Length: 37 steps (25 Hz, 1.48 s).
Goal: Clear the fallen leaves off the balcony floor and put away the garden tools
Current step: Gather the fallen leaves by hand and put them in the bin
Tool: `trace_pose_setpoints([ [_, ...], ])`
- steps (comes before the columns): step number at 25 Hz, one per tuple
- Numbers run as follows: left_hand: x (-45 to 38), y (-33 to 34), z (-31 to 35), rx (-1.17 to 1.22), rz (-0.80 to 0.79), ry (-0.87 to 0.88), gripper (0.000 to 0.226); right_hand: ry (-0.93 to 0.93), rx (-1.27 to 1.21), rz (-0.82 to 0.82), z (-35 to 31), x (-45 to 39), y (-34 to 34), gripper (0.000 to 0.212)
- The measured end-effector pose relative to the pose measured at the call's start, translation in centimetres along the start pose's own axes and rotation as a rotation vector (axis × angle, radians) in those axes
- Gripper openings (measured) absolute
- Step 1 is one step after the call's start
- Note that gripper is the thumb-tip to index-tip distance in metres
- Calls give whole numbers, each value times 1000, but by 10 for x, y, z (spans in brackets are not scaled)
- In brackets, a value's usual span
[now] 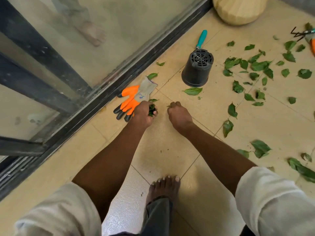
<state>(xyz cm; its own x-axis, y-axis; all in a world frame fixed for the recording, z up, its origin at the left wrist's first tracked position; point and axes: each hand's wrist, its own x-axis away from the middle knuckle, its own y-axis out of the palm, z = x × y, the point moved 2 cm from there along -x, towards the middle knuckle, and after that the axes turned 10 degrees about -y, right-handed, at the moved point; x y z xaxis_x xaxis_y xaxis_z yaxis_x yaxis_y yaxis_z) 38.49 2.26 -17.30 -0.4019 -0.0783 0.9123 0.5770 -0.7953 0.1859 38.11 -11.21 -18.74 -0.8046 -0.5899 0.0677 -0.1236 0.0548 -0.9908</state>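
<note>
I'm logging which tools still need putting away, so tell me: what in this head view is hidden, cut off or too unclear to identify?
- Teal-handled tool: its working end is hidden behind the upturned black pot.
- Tools at the right edge: cut off by the frame, small; types unclear.
- Leaves in the left hand: curled fingers hide how many.
- Right hand: seen from behind; only a leaf scrap shows at its fingertips.
- Woven object: cut off by the top edge.

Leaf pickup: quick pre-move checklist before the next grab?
1. Left hand grips a leaf bunch: ok.
2. Right hand has secured its small leaf: cannot tell.
3. Next leaf near the black pot unobstructed: ok.
4. Floor cleared: not ok, scattered leaves on the right.
5. Tools put away: not ok, orange gloves and teal-handled tool are out.
</note>
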Motion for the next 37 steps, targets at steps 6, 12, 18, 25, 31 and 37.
trace_pose_setpoints([
  [6, 0, -20, -3, 94, 91, 55, 12, 290, -598, 71, 8, -44, -9, 55],
  [12, -9, -36, 0, 165, 84, 71, 4, 243, -477, -43, -25, -76, -1, 27],
  [18, -15, -16, 2, 119, 47, 71, 6, 422, -648, 173, -19, -53, 4, 20],
  [25, -6, 60, -37, -216, -161, 1, 37, 880, -1591, 513, 42, 25, -39, 15],
  [31, 1, 116, -74, -315, -294, -62, 27, 950, -1283, 442, 70, 47, -32, 10],
  [37, -9, 124, -75, -274, -252, -49, 19, 831, -1100, 294, 93, 49, -34, 16],
])
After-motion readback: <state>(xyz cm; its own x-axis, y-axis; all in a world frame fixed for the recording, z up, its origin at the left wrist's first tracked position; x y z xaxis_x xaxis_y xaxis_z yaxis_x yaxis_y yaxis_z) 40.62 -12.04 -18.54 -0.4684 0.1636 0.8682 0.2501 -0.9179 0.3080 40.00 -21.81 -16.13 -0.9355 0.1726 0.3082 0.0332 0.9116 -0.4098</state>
